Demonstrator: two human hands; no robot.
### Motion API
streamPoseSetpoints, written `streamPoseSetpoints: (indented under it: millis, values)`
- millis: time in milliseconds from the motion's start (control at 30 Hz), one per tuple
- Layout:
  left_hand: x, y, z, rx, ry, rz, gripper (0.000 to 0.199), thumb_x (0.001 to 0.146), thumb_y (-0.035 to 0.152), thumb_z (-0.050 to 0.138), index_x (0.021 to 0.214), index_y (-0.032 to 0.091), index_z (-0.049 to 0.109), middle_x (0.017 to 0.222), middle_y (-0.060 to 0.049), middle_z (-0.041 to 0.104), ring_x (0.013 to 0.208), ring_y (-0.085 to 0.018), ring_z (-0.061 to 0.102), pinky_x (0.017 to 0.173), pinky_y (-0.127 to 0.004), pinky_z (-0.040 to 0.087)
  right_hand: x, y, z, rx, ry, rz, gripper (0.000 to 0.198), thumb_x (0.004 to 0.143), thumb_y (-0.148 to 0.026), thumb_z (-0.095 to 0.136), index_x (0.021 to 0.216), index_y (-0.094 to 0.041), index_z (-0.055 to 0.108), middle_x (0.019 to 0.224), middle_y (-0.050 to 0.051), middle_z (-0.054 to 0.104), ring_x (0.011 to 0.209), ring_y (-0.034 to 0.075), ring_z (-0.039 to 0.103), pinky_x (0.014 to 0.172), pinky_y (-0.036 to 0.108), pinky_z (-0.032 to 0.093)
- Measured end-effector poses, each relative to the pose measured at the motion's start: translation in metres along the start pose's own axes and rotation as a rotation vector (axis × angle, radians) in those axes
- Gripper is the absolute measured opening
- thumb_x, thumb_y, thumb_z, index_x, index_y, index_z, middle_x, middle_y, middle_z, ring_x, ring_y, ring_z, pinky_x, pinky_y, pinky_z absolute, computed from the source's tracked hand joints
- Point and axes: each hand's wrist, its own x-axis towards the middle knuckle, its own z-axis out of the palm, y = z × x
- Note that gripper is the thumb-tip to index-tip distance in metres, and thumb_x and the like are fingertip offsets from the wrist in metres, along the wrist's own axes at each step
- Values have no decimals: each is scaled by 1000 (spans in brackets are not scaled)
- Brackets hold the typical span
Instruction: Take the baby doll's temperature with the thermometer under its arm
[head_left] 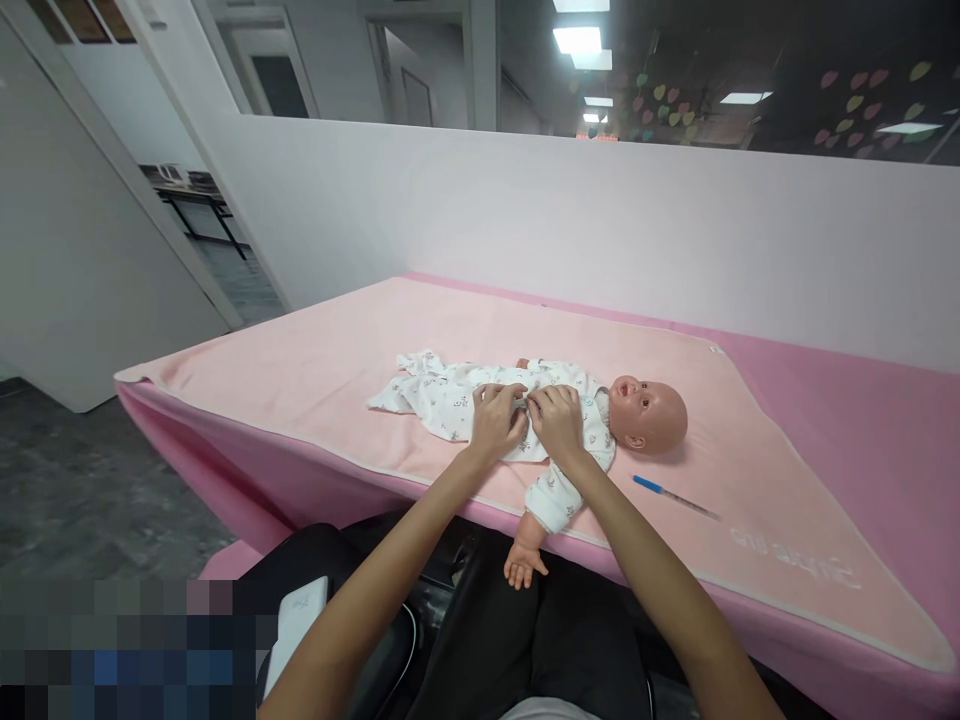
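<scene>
A baby doll point(651, 415) lies on its back with its head to the right. It wears a white patterned romper point(442, 398), whose leg ends lie flat at the left. My left hand point(496, 415) and my right hand point(556, 415) meet over the doll's belly. The fingers of both are bent and pinched on the front of the romper. What exactly lies between the fingertips is too small to make out, though it appears to be the romper's front edge. One doll arm hangs over the table's near edge, below my right wrist.
Under the doll a pale pink blanket point(300, 375) covers the table, over a darker pink cloth point(847, 400). A blue-capped pen-like stick point(675, 496) lies right of the doll. A white wall point(600, 230) stands behind. At lower left, a white flat object point(298, 620) rests beside my legs.
</scene>
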Motion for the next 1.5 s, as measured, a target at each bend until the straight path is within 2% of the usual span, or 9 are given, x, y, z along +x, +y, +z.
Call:
streamPoseSetpoints:
  millis: [200,467,767,1067,1267,1500]
  values:
    - [1,1,-1,-36,-3,-40,27,71,15,43,96,20,50,85,-3,62,81,-20,50,85,-39,29,0,-1,-1,4,-1,-1,16,87,-22,45,79,-19,58,75,2,61,77,16,49,80,31,33]
    - [1,0,-1,-75,-7,-19,26,70,13,41,93,20,51,82,-2,62,77,-19,50,80,-37,30,1,-2,-2,12,4,-17,16,88,-20,42,81,-18,56,76,2,60,76,16,49,80,31,33]
    - [0,2,-4,-147,-33,-16,27,68,13,41,92,20,51,90,-3,64,82,-20,53,81,-37,32,1,-4,-3,12,26,-1,17,89,-20,40,81,-18,55,75,2,60,76,16,50,82,32,33]
    - [0,3,-7,-88,66,-50,21,75,22,44,94,20,53,82,-3,63,79,-20,53,83,-39,29,1,-5,-4,58,128,-1,17,90,-22,40,81,-19,54,72,1,60,72,14,51,84,32,33]
    - [0,0,-12,-26,97,-36,14,79,29,43,79,20,54,81,-3,62,78,-20,50,81,-39,28,1,-6,-6,71,132,0,17,91,-22,39,82,-20,54,72,1,62,72,14,53,84,31,33]
    - [0,1,-11,14,68,-2,12,75,25,46,78,21,56,89,-5,60,85,-22,49,82,-41,28,1,-5,-5,57,122,0,19,90,-21,39,81,-20,54,71,1,60,72,14,52,85,32,33]
